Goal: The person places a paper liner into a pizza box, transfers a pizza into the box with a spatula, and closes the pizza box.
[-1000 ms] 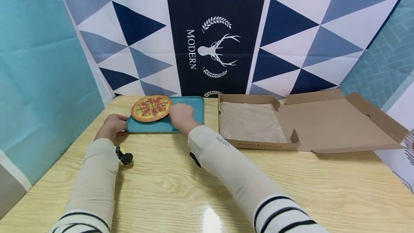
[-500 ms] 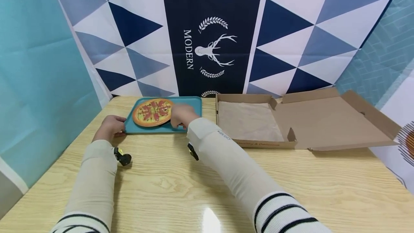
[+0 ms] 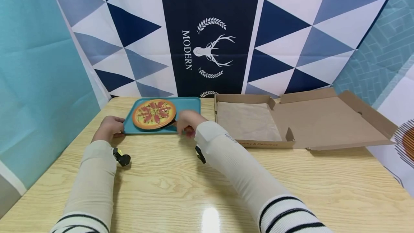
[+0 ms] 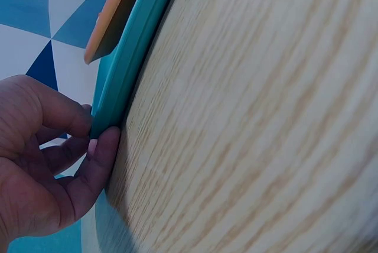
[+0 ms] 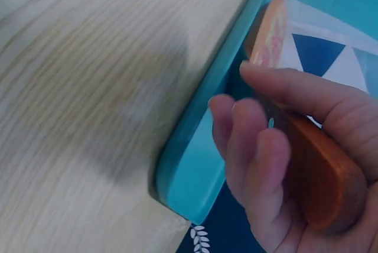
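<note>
A round toy-like pizza with an orange crust and red toppings is over the left part of a teal tray. My left hand pinches the tray's left edge between thumb and fingers, as the left wrist view shows. In the right hand is a pizza server with a brown wooden handle. That handle lies against the palm, with thumb and fingers curved loosely about it. The server's dark blade reaches toward the pizza's right side and is mostly hidden under it.
Right of the tray stands an open cardboard pizza box, lined with brown paper. Its lid is folded out to the right. Everything stands on a wooden table, with a patterned cloth hanging behind.
The pizza has come down toward the tray and now sits flatter. My right hand has moved slightly nearer to me and loosened about the handle. The left hand keeps its place on the tray.
</note>
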The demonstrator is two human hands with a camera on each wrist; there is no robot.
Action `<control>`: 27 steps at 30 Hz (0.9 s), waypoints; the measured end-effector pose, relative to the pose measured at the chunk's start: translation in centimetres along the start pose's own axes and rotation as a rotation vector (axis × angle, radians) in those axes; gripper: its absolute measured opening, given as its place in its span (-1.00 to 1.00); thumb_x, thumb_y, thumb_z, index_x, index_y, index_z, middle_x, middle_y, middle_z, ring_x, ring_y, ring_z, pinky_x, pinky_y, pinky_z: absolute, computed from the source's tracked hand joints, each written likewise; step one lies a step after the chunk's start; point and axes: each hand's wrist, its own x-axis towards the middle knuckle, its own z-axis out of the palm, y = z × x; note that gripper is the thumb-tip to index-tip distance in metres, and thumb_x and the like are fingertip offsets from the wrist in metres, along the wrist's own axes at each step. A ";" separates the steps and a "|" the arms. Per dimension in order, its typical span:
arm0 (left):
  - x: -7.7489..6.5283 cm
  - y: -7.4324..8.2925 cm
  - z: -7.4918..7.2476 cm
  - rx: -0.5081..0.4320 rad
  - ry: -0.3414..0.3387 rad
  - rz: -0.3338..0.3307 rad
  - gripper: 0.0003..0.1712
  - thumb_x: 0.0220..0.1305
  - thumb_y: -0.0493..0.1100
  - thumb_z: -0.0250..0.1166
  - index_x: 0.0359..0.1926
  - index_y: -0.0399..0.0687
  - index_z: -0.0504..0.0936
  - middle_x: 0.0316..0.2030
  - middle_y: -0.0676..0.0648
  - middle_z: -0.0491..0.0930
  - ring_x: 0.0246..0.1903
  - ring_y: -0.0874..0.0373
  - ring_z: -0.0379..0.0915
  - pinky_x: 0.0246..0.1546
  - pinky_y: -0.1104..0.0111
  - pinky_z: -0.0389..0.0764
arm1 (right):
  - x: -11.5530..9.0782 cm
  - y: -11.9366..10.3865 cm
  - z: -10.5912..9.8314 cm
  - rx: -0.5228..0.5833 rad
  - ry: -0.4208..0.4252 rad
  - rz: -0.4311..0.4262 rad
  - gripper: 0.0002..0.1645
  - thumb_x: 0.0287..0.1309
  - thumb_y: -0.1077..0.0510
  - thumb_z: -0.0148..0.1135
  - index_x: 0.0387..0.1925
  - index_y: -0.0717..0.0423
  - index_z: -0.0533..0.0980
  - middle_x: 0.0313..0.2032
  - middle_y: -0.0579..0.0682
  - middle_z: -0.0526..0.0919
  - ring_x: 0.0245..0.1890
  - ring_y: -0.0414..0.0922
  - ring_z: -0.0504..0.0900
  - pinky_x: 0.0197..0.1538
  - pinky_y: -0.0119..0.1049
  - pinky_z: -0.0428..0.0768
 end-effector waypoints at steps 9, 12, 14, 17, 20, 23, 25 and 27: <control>0.0 0.0 -0.1 0.003 -0.016 -0.004 -0.25 0.13 -0.51 0.03 0.41 -0.38 0.20 0.29 -0.41 0.22 -0.06 -0.02 0.40 -0.28 0.37 0.66 | 0.3 1.7 0.4 0.064 -0.005 -0.050 -0.61 0.26 0.17 0.26 -0.69 0.12 0.48 -0.77 -0.08 0.35 -0.80 -0.23 0.19 -0.67 -0.40 0.18; 0.1 0.0 -0.1 0.005 -0.017 -0.006 -0.24 0.13 -0.51 0.03 0.42 -0.37 0.19 0.31 -0.42 0.21 -0.06 -0.02 0.40 -0.30 0.37 0.64 | 0.2 2.1 0.7 0.106 0.028 -0.071 -0.63 0.25 0.20 0.27 -0.68 0.13 0.47 -0.77 -0.07 0.33 -0.81 -0.23 0.19 -0.68 -0.40 0.17; 0.1 0.0 0.0 0.000 -0.016 -0.001 -0.24 0.13 -0.51 0.03 0.42 -0.37 0.19 0.31 -0.43 0.21 -0.07 -0.02 0.42 -0.30 0.36 0.65 | 0.1 2.2 0.9 0.122 0.056 -0.081 -0.70 0.23 0.21 0.28 -0.60 0.16 0.48 -0.77 -0.07 0.34 -0.81 -0.23 0.18 -0.69 -0.41 0.17; 0.1 -0.1 0.1 -0.010 -0.013 0.001 -0.24 0.12 -0.51 0.03 0.41 -0.38 0.20 0.30 -0.43 0.22 -0.10 -0.01 0.44 -0.30 0.35 0.66 | -0.1 2.4 0.9 0.116 0.078 -0.080 -0.73 0.22 0.21 0.30 -0.58 0.16 0.48 -0.78 -0.08 0.33 -0.82 -0.25 0.16 -0.71 -0.42 0.16; 0.2 -0.2 0.1 -0.009 -0.012 0.000 -0.25 0.13 -0.51 0.03 0.41 -0.39 0.20 0.30 -0.43 0.23 -0.11 0.00 0.44 -0.30 0.36 0.66 | -0.4 2.5 0.7 0.105 0.068 -0.075 -0.66 0.21 0.22 0.30 -0.65 0.12 0.46 -0.78 -0.09 0.31 -0.82 -0.25 0.15 -0.72 -0.43 0.15; 0.2 -0.3 0.0 -0.010 -0.020 0.006 -0.25 0.12 -0.51 0.02 0.41 -0.40 0.19 0.31 -0.44 0.21 -0.10 0.00 0.44 -0.30 0.36 0.65 | -0.6 2.7 0.3 0.096 0.036 -0.073 -0.58 0.22 0.22 0.30 -0.73 0.08 0.44 -0.78 -0.09 0.30 -0.83 -0.25 0.12 -0.72 -0.43 0.14; 0.2 -0.3 -0.1 -0.010 -0.029 0.013 -0.23 0.11 -0.51 0.02 0.42 -0.40 0.18 0.31 -0.45 0.20 -0.08 -0.01 0.44 -0.30 0.36 0.65 | -0.8 2.9 0.0 0.101 0.015 -0.079 -0.60 0.23 0.22 0.30 -0.72 0.08 0.45 -0.78 -0.09 0.30 -0.83 -0.26 0.10 -0.72 -0.43 0.14; 0.2 -0.4 -0.2 -0.006 -0.036 0.018 -0.22 0.10 -0.51 0.01 0.42 -0.41 0.16 0.32 -0.46 0.18 -0.08 -0.02 0.43 -0.30 0.36 0.65 | -1.0 3.1 -0.3 0.098 0.005 -0.085 -0.61 0.23 0.22 0.29 -0.70 0.10 0.46 -0.77 -0.09 0.30 -0.83 -0.25 0.08 -0.71 -0.42 0.14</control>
